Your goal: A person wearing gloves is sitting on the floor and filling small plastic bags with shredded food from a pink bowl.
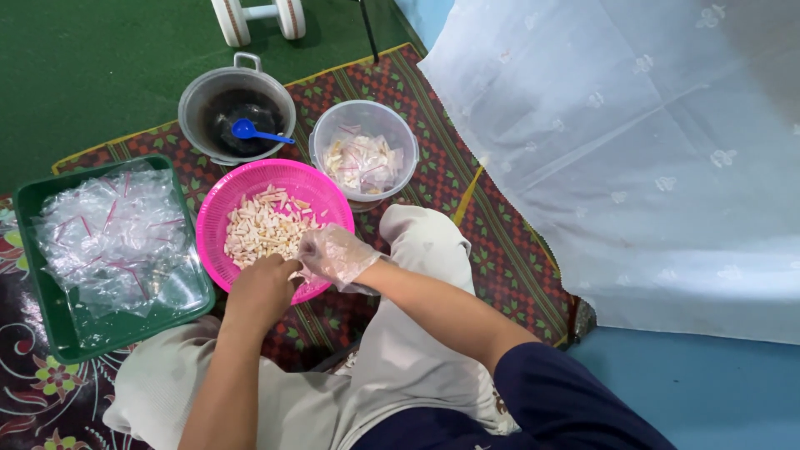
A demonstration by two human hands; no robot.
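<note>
Left hand (pixel 265 287) curled at pink basket (pixel 218 218) rim, grasp unclear, gloved right hand (pixel 333 252) pinching something hidden.

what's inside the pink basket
The pink basket holds a heap of small pale sticks. Both hands, the left hand and the gloved right hand, cover its near edge, so what lies beneath them is hidden.

The pink basket (pixel 218 218) is glossy perforated plastic, the green tray (pixel 50 317) smooth plastic under crinkly clear film bags (pixel 112 237). A thin clear plastic glove covers the right hand (pixel 333 254); the pot (pixel 193 104) is dull grey metal, the mat (pixel 492 242) woven and matt.
</note>
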